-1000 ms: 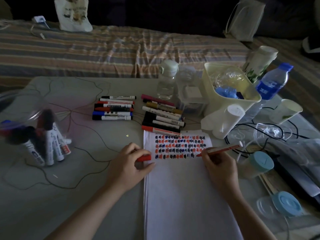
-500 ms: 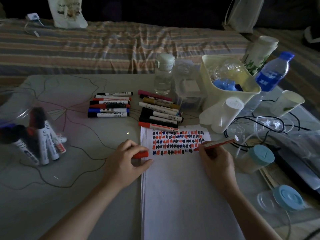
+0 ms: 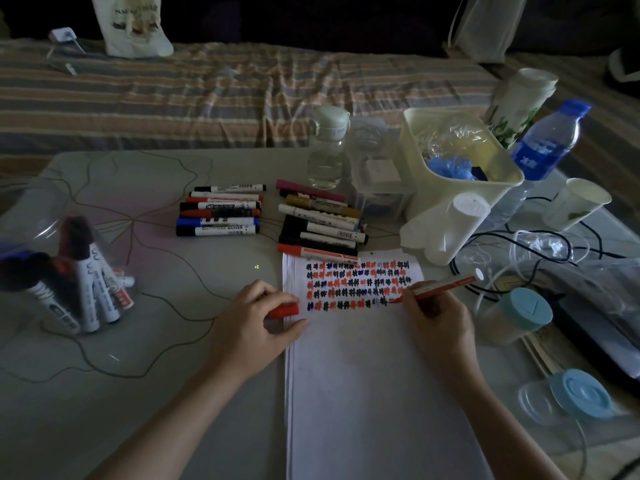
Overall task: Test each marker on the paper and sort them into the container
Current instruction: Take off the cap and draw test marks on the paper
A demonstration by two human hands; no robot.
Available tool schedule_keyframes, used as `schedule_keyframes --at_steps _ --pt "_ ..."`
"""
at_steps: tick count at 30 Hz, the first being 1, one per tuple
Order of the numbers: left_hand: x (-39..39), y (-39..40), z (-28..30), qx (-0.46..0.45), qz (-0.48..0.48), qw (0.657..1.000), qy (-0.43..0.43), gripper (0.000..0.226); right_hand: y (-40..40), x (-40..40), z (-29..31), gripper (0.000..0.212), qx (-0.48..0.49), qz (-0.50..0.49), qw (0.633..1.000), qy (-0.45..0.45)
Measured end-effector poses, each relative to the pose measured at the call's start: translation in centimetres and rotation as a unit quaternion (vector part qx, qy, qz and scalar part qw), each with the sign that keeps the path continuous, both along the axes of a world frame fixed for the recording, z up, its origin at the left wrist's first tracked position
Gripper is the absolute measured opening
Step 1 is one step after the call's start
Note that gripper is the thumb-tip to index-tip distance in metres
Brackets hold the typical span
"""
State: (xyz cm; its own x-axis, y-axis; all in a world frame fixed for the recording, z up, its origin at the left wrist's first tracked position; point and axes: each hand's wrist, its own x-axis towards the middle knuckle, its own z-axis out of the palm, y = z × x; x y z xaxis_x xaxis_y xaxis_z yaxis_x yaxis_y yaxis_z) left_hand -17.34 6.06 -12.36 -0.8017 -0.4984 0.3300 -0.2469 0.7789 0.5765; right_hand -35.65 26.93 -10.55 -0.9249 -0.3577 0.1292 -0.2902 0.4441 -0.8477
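Marker [image 3: 440, 288] mid-test, right hand [image 3: 436, 320] gripping it on paper [image 3: 374, 393], left hand [image 3: 256, 323] pinching cap [image 3: 284, 310]. Some sorted into container [image 3: 41, 233]; two piles [image 3: 220, 213] [image 3: 320, 225] left on counter [image 3: 166, 375].

"MARKER" on the black-capped marker [image 3: 217, 230] nearest the paper

The sheet of paper [image 3: 374, 393] runs off the bottom edge; both forearms are cut off there too; the clear container [image 3: 52, 258] is clipped at the left edge; the left hand [image 3: 252, 327] hides most of a red cap [image 3: 284, 310]; the marker labels are too small to read in the dim light.
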Motion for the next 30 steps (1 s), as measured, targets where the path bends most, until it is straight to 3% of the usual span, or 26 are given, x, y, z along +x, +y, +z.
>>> schedule_keyframes --at_steps 14,22,25,28,30 --pt "0.0 0.2 0.2 -0.004 0.002 1.000 0.009 0.047 0.0 0.0 0.1 0.018 -0.010 0.021 1.000 0.001" --pt "0.1 0.1 0.1 0.020 0.011 1.000 0.002 0.033 -0.1 0.1 0.7 0.013 -0.026 -0.007 1.000 -0.013" --pt "0.3 0.2 1.3 0.091 0.023 0.996 -0.001 0.022 -0.3 0.2 2.5 0.011 -0.043 -0.014 0.997 -0.057" --pt "1.0 1.0 4.5 0.210 0.065 0.975 0.039 0.017 -0.7 0.7 4.9 0.013 -0.074 0.001 0.991 -0.111" --pt "1.9 1.6 6.8 0.239 0.092 0.964 0.066 0.015 -1.4 2.0 7.1 0.008 -0.106 0.024 0.987 -0.118"
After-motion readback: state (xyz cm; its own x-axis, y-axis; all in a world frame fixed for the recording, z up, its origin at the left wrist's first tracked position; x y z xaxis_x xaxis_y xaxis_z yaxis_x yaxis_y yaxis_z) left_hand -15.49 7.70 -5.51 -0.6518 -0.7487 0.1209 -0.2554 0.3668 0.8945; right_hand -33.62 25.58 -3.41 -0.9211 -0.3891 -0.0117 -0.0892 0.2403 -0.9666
